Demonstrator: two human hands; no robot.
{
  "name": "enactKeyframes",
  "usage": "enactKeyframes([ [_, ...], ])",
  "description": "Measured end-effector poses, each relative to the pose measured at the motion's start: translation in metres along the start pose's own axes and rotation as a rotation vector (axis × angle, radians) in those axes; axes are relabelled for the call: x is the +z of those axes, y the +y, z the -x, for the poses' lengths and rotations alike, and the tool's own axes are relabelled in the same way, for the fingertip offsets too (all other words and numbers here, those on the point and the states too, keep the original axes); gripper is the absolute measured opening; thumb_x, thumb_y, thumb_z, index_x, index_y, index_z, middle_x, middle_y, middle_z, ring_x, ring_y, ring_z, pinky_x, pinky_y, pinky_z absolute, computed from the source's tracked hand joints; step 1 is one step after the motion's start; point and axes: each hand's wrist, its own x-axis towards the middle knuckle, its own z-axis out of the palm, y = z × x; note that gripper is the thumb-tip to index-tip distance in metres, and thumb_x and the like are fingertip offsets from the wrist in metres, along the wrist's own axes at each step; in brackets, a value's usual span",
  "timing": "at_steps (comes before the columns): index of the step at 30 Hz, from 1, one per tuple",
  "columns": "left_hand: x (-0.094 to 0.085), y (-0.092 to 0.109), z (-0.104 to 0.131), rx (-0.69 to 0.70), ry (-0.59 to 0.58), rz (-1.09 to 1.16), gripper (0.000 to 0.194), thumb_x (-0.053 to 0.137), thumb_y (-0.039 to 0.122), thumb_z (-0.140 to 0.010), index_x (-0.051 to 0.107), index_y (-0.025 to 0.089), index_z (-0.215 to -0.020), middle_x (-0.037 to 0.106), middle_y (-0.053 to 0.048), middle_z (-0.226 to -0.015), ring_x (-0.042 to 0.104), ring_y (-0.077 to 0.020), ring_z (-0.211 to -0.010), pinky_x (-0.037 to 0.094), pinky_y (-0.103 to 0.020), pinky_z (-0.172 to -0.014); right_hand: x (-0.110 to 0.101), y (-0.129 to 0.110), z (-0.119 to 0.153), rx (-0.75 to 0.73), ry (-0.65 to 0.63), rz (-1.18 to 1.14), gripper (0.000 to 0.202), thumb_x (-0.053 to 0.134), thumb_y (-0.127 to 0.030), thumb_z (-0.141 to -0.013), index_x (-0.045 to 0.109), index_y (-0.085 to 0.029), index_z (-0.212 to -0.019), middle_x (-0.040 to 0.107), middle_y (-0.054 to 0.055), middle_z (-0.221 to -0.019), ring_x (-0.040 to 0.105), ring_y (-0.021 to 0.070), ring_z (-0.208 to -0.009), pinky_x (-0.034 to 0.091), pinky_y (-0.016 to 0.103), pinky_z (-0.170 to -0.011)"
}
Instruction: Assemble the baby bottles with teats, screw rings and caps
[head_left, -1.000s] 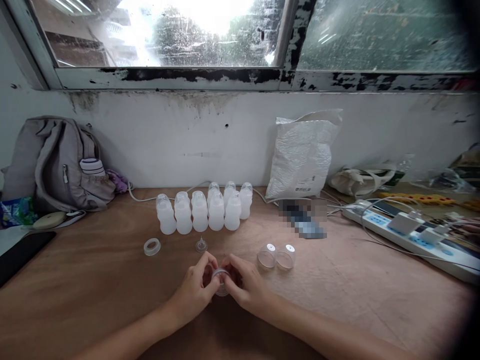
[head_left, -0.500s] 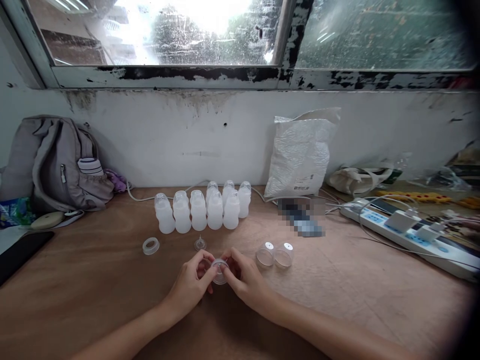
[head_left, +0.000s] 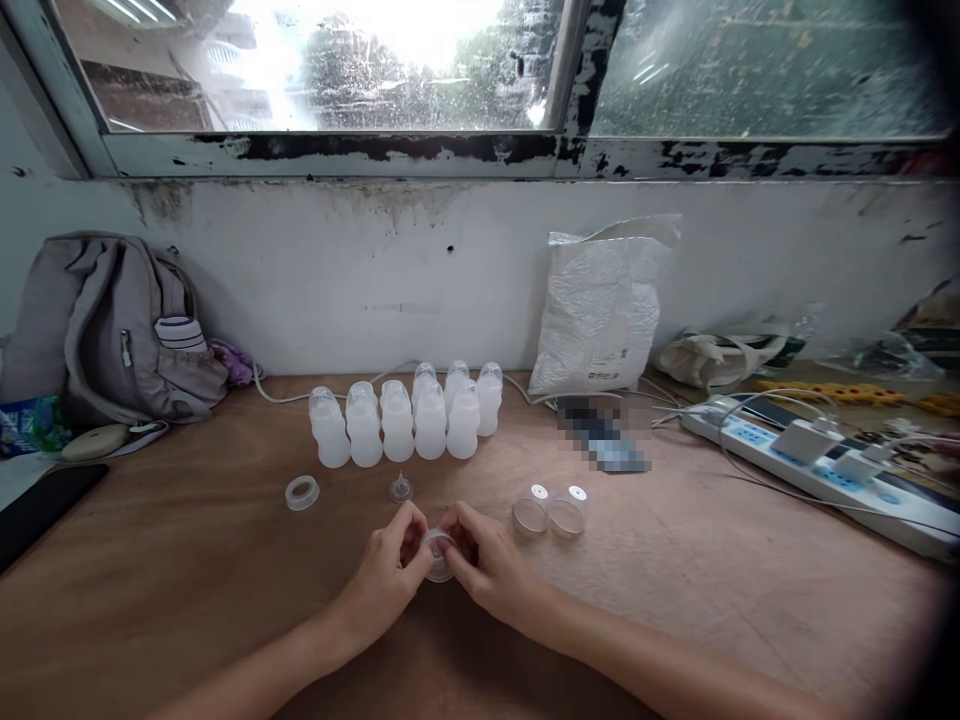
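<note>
Head view, collar ring: The translucent collar ring [head_left: 439,536] is at the near middle of the wooden table [head_left: 637,610], between the two hands. A clear, round-edged part shows on its near side; the fingers hide how the two meet.
Left hand: The left hand [head_left: 384,562] pinches the ring's left side between thumb and bent fingers; the grip is narrow.
Right hand: The right hand [head_left: 486,562] pinches the right side in the same narrow grip, thumb toward the middle.
Thumb pressure: Apply equal force from both thumbs, which should keep the ring from tipping. Work round the rim in short, even pushes.
Fingertip support: Back the rim from outside with the curled fingers; soft plastic may flex or slip if only one side is held.
Seating check: Turn the ring to inspect the whole edge. The seat cannot be judged from here.
Silicone nipple: One clear nipple [head_left: 401,490] stands tip up on the table, just beyond the hands; keep knuckles away from it.
Spare ring: A second collar ring [head_left: 302,503] lies flat, farther left.
Clear caps: Two clear caps [head_left: 531,517] sit side by side, right of the right hand.
Bottles: Eight milky bottles [head_left: 397,425] with clear tops stand upright at the far middle.
</note>
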Motion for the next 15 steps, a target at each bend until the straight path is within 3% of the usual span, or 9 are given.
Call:
enactKeyframes([
  [7, -0.0001, 0.0032, 0.0026, 0.026, 0.025, -0.025, 0.008, 0.039, 0.025, -0.083, 0.043, 0.02, -0.079, 0.046, 0.005, -0.064, 0.042, -0.0082, -0.051, 0.034, -0.019, -0.048, -0.005, -0.0064, 0.0006, 0.032, -0.045, -0.064, 0.003, 0.047, -0.017, -0.079, 0.044, -0.018, -0.076, 0.045, -0.004, -0.059, 0.04, 0.0082, -0.052, 0.032, 0.02, -0.047],
  [15, 0.0008, 0.0063, 0.0054, 0.07, 0.073, -0.097, 0.015, 0.047, 0.014, -0.071, 0.044, 0.02, -0.084, 0.054, 0.003, -0.074, 0.047, -0.0092, -0.055, 0.037, -0.019, -0.052, -0.0031, -0.0037, 0.0034, -0.074, -0.032, -0.03, 0.023, 0.045, -0.006, -0.07, 0.04, -0.02, -0.087, 0.045, -0.005, -0.064, 0.04, 0.008, -0.053, 0.032, 0.019, -0.048],
])
